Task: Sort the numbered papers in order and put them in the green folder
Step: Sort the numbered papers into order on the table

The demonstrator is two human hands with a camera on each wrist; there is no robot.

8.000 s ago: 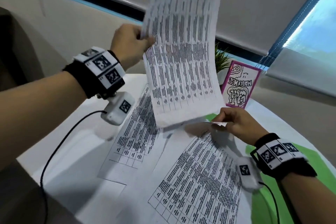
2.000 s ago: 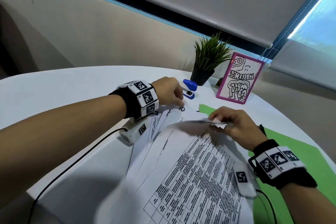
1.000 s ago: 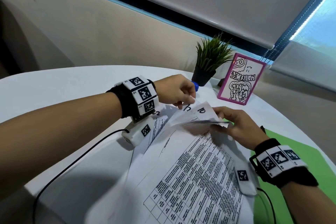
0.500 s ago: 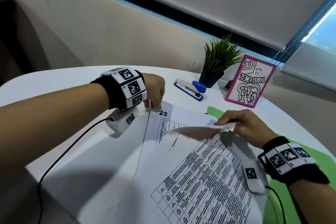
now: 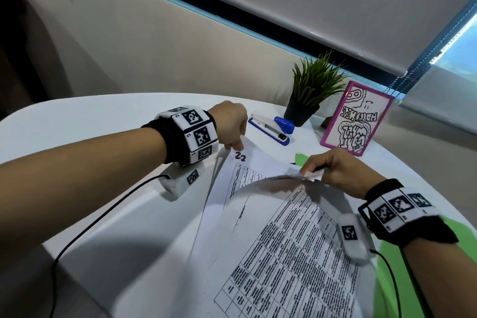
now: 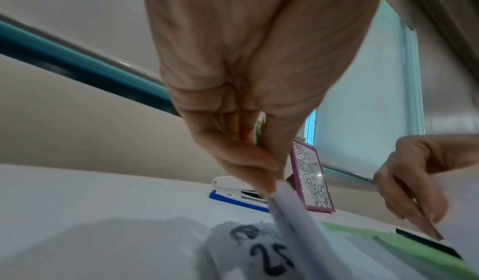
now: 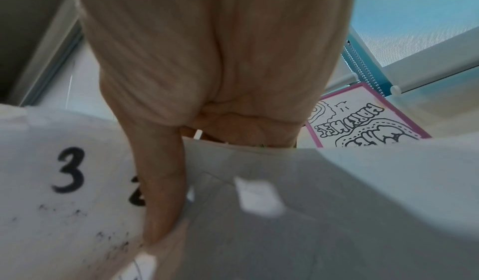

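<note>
Since half a second ago the left hand (image 5: pixel 231 124) has shifted little; it pinches the far corner of a sheet marked 22 (image 5: pixel 254 162), and the corner now stands a little higher off the table (image 5: pixel 77 116). A second back that hand was fanning several numbered corners; eight seconds back it held one sheet high in the air. That sheet is down now.

Left hand: thumb and forefinger closed on the sheet's corner, seen edge-on from the left wrist, with a lower sheet marked 25 (image 6: pixel 272 261) lying under it.

Right hand (image 5: pixel 340 170): fingers curled round the raised far edge of the top stack of papers (image 5: pixel 296 248), bowing it up from the pile. The right wrist view shows the thumb laid over a sheet bearing a 3 and part of another digit.

Papers: loose overlapping pile at the near right part of the table, printed tables face up, edges not squared.

Green folder (image 5: pixel 462 230): flat on the table under the pile's right side, reaching to the right edge; a green tip also shows past the pile's far edge. No sheet can be seen inside it.

Beyond, toward the far edge: blue stapler (image 5: pixel 271 128), potted plant (image 5: pixel 312 93), pink-framed card (image 5: pixel 357 121).

Judgement: sorting is mid-way at best. Numbers are being checked corner by corner; ordering is unfinished, and squaring the stack and filing it all remain.
</note>
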